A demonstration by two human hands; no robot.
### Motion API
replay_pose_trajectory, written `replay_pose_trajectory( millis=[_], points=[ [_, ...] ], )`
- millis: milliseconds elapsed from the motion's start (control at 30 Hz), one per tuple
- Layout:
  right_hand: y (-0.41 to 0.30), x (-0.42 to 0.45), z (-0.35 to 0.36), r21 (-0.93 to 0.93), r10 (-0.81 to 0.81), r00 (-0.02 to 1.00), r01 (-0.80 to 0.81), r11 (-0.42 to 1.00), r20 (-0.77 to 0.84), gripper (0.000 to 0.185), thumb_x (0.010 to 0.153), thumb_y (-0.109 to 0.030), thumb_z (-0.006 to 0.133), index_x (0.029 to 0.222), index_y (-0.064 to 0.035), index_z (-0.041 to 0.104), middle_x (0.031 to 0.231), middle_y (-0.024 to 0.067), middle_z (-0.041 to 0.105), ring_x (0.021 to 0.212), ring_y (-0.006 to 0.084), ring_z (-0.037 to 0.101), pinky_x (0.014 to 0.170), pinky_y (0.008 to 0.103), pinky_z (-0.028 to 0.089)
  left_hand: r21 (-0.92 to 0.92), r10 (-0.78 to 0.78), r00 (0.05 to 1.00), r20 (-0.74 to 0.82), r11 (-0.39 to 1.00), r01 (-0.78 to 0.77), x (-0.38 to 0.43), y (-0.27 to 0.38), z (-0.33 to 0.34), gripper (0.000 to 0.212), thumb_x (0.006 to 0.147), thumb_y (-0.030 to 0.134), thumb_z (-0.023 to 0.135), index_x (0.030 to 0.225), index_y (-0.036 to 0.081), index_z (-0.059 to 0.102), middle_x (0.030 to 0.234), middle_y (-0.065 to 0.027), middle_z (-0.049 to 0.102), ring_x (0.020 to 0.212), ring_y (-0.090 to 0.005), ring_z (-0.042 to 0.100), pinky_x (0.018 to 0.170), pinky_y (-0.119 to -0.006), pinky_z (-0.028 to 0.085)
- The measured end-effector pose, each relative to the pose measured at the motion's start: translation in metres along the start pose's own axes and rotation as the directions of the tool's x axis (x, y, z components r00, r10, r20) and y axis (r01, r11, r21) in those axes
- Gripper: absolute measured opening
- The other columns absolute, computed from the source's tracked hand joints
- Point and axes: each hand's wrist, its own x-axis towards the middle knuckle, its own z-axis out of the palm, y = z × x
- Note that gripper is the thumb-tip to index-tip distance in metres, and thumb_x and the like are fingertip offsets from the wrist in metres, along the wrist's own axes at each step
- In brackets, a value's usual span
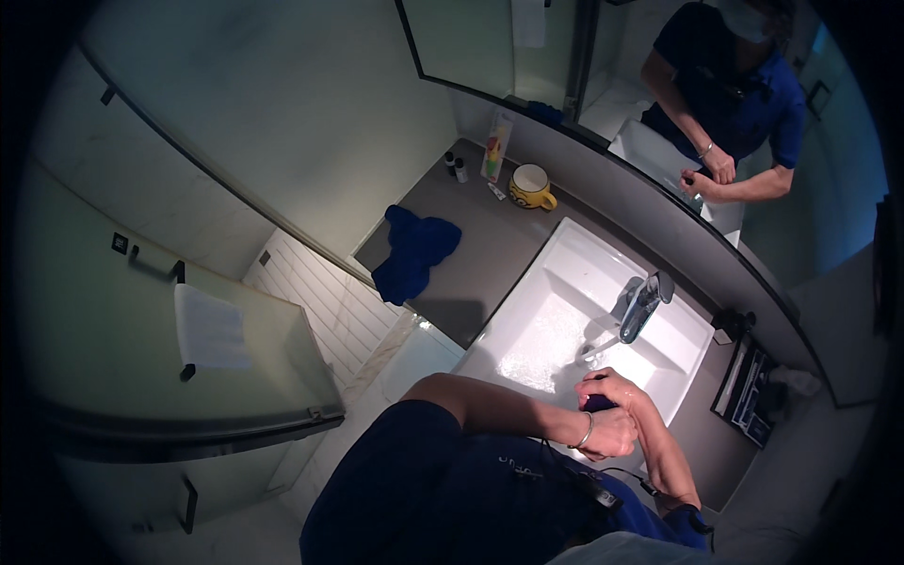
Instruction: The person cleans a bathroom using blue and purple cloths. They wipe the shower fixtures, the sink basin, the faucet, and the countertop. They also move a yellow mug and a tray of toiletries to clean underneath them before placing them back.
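Observation:
Over the near edge of a white rectangular washbasin, my two hands are close together. My right hand curls around a dark purple bundle, apparently wet cloth. Tight against its near end and the right wrist is my left hand, clenched in a fist below a metal bangle; the fist hides most of what it grips. Water runs from the chrome tap into the basin, where shallow water ripples. Drops shine on the right hand.
Left of the basin, the grey counter carries a crumpled blue cloth, a yellow mug, a packaged toothbrush and small bottles. A dark tray of packets sits right. A cable hangs near my right forearm.

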Motion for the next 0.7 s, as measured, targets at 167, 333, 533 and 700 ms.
replay_pose_trajectory(
  millis=[167, 333, 533, 700],
  points=[
    [0.017, 0.015, -0.006, -0.346, -0.066, 0.998, 0.060, 0.936, -0.004, 0.021, 0.077, -0.017, 0.070, 0.077, 0.0034, 0.065, 0.069, 0.0079, 0.065, 0.066, 0.0164, 0.061, 0.067, 0.0289, 0.050, 0.125, 0.010, 0.975, 0.224, 0.991, -0.039, 0.016, -0.003, 0.031, 0.016, 0.047, 0.019, 0.069, 0.059, 0.010, 0.065, 0.069, -0.0095, 0.065, 0.072, -0.0260, 0.064, 0.057, -0.038, 0.047],
    [0.041, 0.028, -0.016, -0.484, -0.183, 0.982, 0.137, 0.864, -0.047, 0.022, 0.073, -0.021, 0.065, 0.065, -0.0004, 0.066, 0.062, 0.0083, 0.064, 0.061, 0.0178, 0.059, 0.062, 0.0308, 0.048, 0.249, 0.053, 0.991, 0.120, 0.965, -0.082, 0.022, -0.005, 0.072, 0.013, 0.052, 0.021, 0.070, 0.063, 0.013, 0.070, 0.066, -0.0072, 0.066, 0.068, -0.0260, 0.065, 0.059, -0.040, 0.048],
    [0.037, 0.013, -0.039, -0.359, -0.298, 0.921, 0.197, 0.912, -0.250, 0.037, 0.084, -0.031, 0.066, 0.060, -0.0025, 0.065, 0.059, 0.0075, 0.063, 0.058, 0.0166, 0.059, 0.060, 0.0310, 0.048, 0.200, 0.109, 0.992, 0.070, 0.972, -0.121, 0.032, -0.017, 0.057, 0.008, 0.058, 0.017, 0.063, 0.058, 0.010, 0.067, 0.064, -0.0084, 0.066, 0.066, -0.0264, 0.065, 0.062, -0.039, 0.049],
    [0.002, -0.012, -0.070, 0.104, -0.278, 0.890, 0.335, 0.936, -0.362, 0.065, 0.089, -0.062, 0.052, 0.061, -0.0031, 0.060, 0.061, 0.0118, 0.063, 0.056, 0.0191, 0.061, 0.058, 0.0311, 0.050, 0.408, 0.062, 0.979, 0.194, 0.903, -0.138, 0.053, -0.025, 0.003, 0.012, 0.069, 0.020, 0.062, 0.066, 0.014, 0.072, 0.075, -0.0060, 0.070, 0.081, -0.0236, 0.067, 0.074, -0.043, 0.049]
  ],
)
